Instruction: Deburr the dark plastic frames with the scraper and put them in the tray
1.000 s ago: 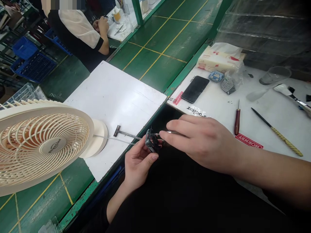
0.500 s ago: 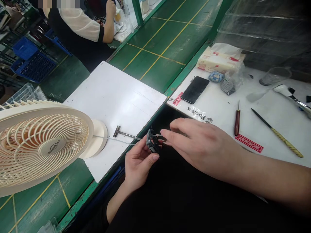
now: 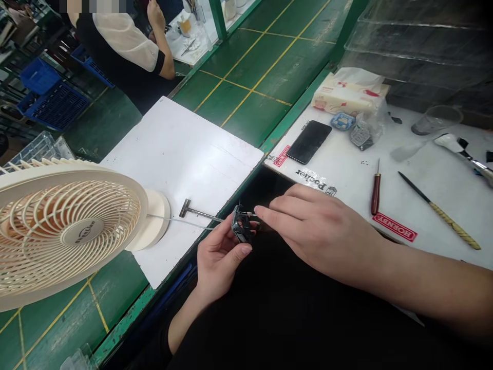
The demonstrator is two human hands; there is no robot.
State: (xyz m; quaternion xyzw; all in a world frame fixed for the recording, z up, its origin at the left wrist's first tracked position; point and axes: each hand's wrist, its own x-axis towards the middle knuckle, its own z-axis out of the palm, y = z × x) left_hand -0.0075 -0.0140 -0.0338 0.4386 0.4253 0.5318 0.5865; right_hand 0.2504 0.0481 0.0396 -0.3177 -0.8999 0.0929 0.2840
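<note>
A small dark part is gripped between the thumb and fingers of my left hand, just past the table edge. My right hand is closed in a pinch on a thin metal tool. The tool's tip reaches the top of the dark part, and most of its length is hidden by my fingers. Left of the part, a T-shaped metal tool lies on the white board.
A cream fan stands at the left. On the right table are a phone, a tissue pack, a red-handled awl, a file and a plastic cup. A co-worker sits at the upper left.
The fingers of my right hand have curled slightly while staying at the dark part. My left hand is almost unmoved. The co-worker's raised hand has shifted left.
</note>
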